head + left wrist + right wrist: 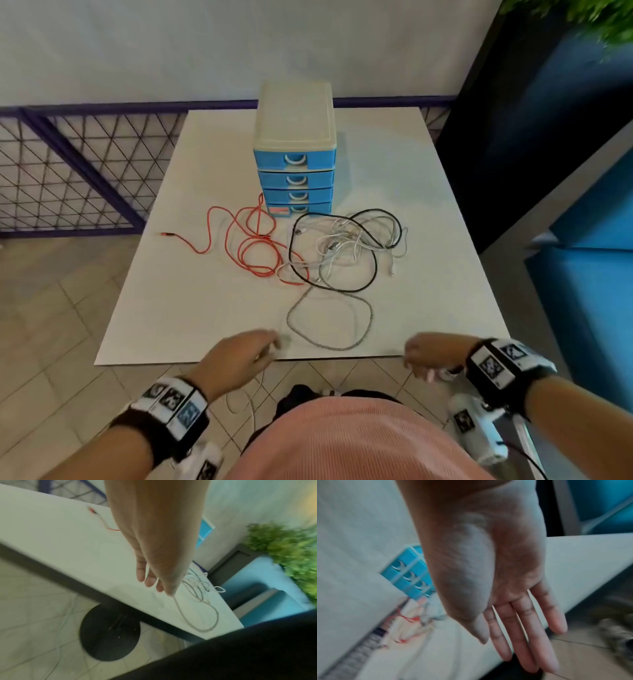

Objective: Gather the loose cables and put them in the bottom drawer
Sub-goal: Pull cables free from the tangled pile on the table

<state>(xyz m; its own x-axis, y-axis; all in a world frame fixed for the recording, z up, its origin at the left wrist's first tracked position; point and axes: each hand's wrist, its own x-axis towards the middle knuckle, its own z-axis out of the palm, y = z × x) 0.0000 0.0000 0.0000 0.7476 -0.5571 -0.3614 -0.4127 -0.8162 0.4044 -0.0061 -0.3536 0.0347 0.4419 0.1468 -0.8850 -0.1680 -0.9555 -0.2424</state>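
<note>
A blue four-drawer unit (294, 164) stands at the back of the white table (178, 308), all drawers closed, the bottom drawer (301, 208) lowest. In front of it lie a red cable (239, 240), a black cable (291, 246), tangled white cables (339, 243) and a braided grey loop (370, 315). My left hand (253, 349) reaches over the front edge with straight fingers. Its thumb tip (171, 593) touches the braided cable's (216, 615) end. My right hand (424, 356) hovers at the front edge, its fingers (522, 635) loose and holding nothing.
A purple mesh railing (68, 164) runs along the left and back. Blue seating (589, 308) and a green plant (603, 20) are on the right. Under the table stands a round black base (109, 632). A thin white cord (246, 401) lies on the tiled floor.
</note>
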